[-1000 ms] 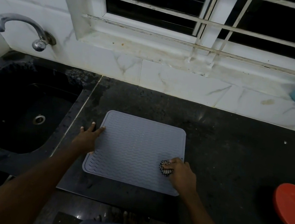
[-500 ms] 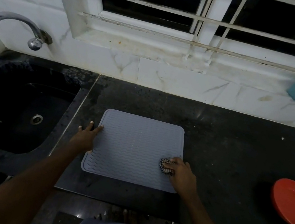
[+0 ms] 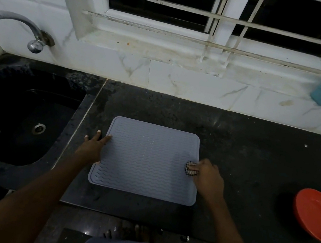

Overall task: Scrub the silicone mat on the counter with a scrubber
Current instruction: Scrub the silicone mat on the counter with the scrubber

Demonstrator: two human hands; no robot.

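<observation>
Single head-worn view, steeply down over counter [image 3: 255, 158], close.

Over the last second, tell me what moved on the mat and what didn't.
The right hand, gripping the scrubber, slid away from the person along the right edge of the silicone mat, from near its front corner toward mid-edge. Nothing was picked up or released. The left hand kept pressing the mat's left edge, and the mat stayed put on the counter.
</observation>
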